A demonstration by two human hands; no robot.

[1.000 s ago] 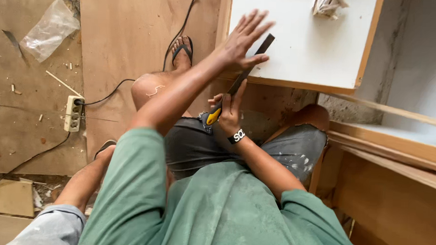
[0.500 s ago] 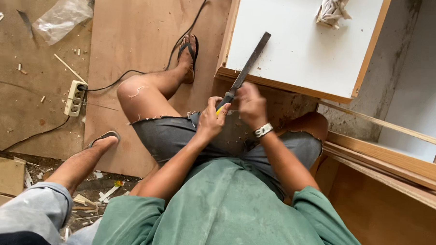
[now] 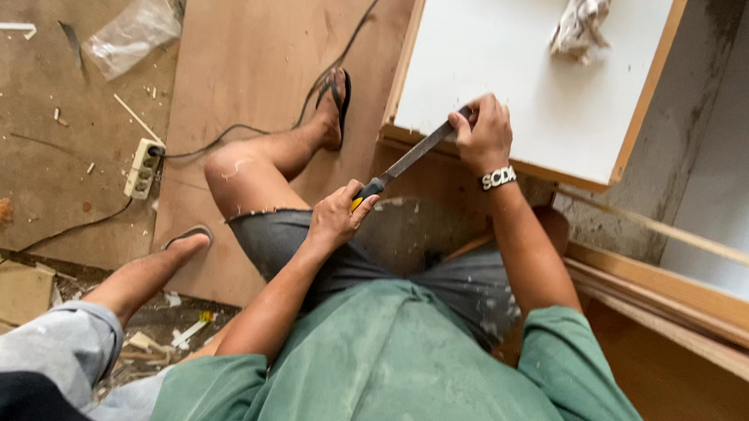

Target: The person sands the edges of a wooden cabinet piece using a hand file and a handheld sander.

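While the flat metal file [image 3: 414, 154] is being laid across the front edge of the white panel [image 3: 521, 66], its yellow-and-black handle is being gripped closed by the left hand [image 3: 334, 220]; its tip is being clasped by the right hand [image 3: 482, 135], moved up from beside the handle half a second ago.

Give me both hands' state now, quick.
Left hand: closed on the file's handle.
Right hand: closed on the file's far tip, at the white panel edge.
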